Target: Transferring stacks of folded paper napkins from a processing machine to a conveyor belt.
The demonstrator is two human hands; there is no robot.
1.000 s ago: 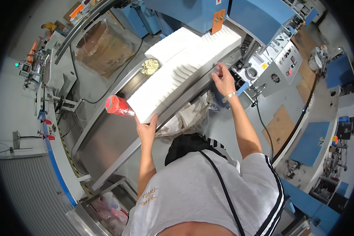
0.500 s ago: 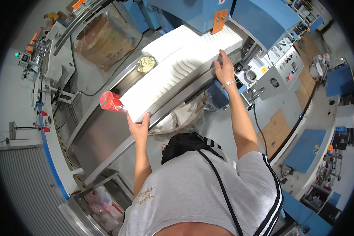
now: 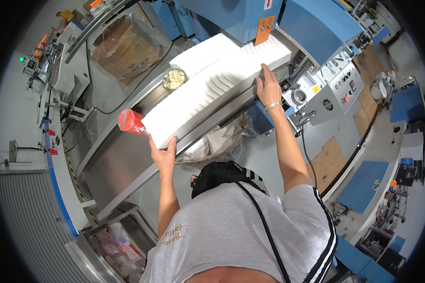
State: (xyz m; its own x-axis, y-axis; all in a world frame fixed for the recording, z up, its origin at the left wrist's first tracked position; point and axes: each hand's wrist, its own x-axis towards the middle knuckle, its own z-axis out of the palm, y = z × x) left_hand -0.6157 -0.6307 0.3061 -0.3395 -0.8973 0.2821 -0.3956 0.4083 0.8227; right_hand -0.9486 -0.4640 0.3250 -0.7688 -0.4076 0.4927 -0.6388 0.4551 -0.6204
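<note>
A long row of white, soft, tissue-like sheets (image 3: 193, 101) lies on a sloping metal trough (image 3: 123, 162). My left hand (image 3: 163, 154) cups its near left end, thumb on one side of the corner and fingers on the other; some fingertips are hidden. Along the near side, toward the machine, my right hand (image 3: 269, 89) rests with fingers stretched out against the row's edge. Behind the row sits a shorter white block (image 3: 205, 52). A red-capped, plastic-wrapped cylinder (image 3: 131, 121) lies by my left hand, and a round gold-coloured piece (image 3: 174, 79) stands against the row's far side.
A blue machine (image 3: 226, 16) with an orange plate (image 3: 264, 30) stands over the row's far end. To the right is a control panel (image 3: 342, 89) with knobs. A plastic-covered carton (image 3: 125, 47) stands beyond the trough; a bag of white scraps (image 3: 215, 145) lies below it.
The view has shifted slightly. My left hand stays at the row's end, and my right hand remains along its side with the fingers a little closer together.
</note>
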